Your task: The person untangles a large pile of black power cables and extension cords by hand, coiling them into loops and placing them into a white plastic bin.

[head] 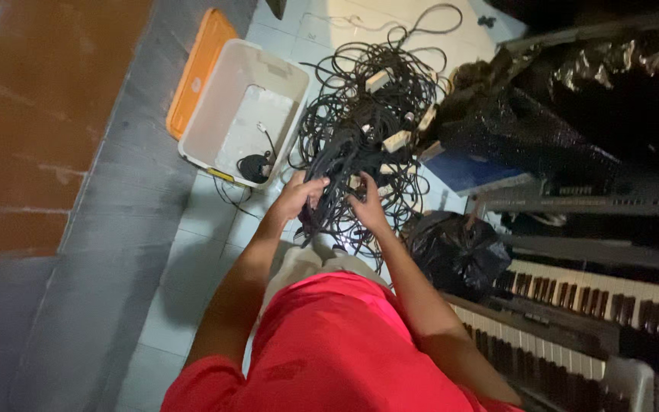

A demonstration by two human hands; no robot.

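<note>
Pale floor tiles (192, 252) run up the middle of the view, with a grey strip and a brown wall on the left, both dim and without detail. At the far end lies a big tangle of black cables (368, 114), with several beige plug blocks (397, 140) caught in it; where one cable ends and another starts cannot be made out.

Both hands are raised in front of a red shirt (329, 343). The left hand (299, 197) is closed around a thick bunch (337, 164) of the black cables, fingers wrapped over it. The right hand (368, 207) grips the same bunch just beside it, from the right; its fingertips are buried among the strands, so how tightly they close is hard to tell. The bunch runs from the hands up into the tangle on the floor.

Left of the tangle stands an open white bin (207, 114), with a small black coil (255, 168) at its near end and an orange lid (200, 61) leaning behind it. On the right, two keyboards (573, 305) are cut off by the frame edge. A black plastic bag (455, 252) sits near them, and a larger black sheet (543, 114) covers something unseen farther back, in deep shadow.
</note>
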